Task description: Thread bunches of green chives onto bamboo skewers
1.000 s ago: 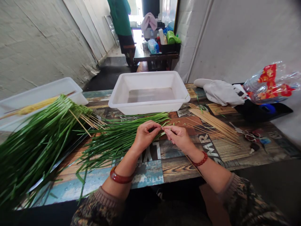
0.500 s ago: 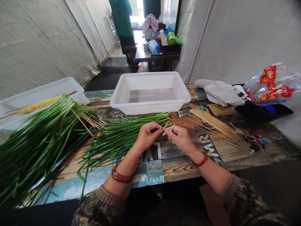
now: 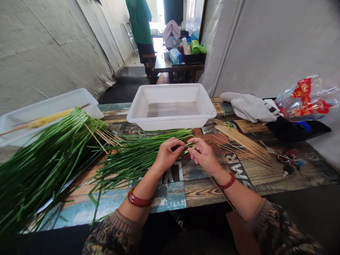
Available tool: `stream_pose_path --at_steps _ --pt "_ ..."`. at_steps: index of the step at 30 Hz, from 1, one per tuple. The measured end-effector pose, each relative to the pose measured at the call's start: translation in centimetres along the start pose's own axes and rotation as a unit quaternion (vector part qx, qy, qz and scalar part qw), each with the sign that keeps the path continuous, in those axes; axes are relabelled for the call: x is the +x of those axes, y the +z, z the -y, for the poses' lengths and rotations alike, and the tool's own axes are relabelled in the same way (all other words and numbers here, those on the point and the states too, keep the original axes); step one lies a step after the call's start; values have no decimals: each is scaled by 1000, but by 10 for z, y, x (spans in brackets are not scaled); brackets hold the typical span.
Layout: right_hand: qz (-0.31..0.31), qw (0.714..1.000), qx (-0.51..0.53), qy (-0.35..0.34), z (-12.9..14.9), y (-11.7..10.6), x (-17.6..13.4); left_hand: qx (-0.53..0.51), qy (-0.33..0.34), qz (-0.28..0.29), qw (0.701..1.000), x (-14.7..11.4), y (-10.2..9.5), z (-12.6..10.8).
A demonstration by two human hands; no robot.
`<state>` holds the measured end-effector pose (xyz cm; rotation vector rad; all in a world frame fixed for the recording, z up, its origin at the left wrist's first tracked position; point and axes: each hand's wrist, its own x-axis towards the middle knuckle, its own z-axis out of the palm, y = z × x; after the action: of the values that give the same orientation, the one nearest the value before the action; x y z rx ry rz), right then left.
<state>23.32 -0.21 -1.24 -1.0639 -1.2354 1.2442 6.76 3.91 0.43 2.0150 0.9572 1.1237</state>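
Note:
My left hand [image 3: 170,153] is closed in a pinch on the pale cut ends of a few garlic chives, over the right end of a loose spread of garlic chives [image 3: 135,152]. Close against it, my right hand [image 3: 203,154] bends its thumb and forefinger at the same ends. A thin bamboo skewer [image 3: 221,191] slants from beneath my right palm to the table's front edge; the fingers hide its upper part. To the left lies a thick heap of garlic chives [image 3: 39,159], with several skewers [image 3: 107,136] sticking out of its cut ends.
A white plastic tub [image 3: 171,122] stands behind my hands. Another tub [image 3: 87,97] at left holds yellow food on sticks. Loose bamboo skewers [image 3: 243,141], scissors [image 3: 278,153], a pale cap [image 3: 249,106] and a plastic bag [image 3: 305,99] lie right. A person in green [image 3: 140,24] stands beyond.
My right fingers have lifted and opened slightly around the chive ends. More of the skewer under my right hand now shows toward the table edge. The view has shifted slightly.

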Motion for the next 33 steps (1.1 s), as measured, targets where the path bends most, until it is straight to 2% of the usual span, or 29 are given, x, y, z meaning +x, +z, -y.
stream_pose_path --at_steps 4,8,12,14,19,21,28,31,33 --pt "-11 1000 -15 -9 -3 1 0 0 0 20 1000 -1 1 -3" --pt "-44 998 -41 -10 -5 0 0 -7 -8 79 997 -2 2 -7" --pt "-25 999 -43 5 -4 -1 1 10 -39 107 993 -4 2 -4" --pt "-12 999 -36 14 -5 -2 1 39 -35 97 994 -4 0 -1" --pt "-32 998 -49 30 -9 -3 2 115 -4 11 993 0 -3 9" --pt "-37 997 -56 39 -11 -4 2 137 2 16 990 0 -3 14" --pt "-20 997 -61 50 -14 -2 1 254 6 95 963 -3 2 20" --pt "-19 996 -71 44 -15 -2 1 296 16 97 950 -2 2 15" --pt "-26 997 -69 39 -15 -1 1 307 26 77 948 -1 -1 12"
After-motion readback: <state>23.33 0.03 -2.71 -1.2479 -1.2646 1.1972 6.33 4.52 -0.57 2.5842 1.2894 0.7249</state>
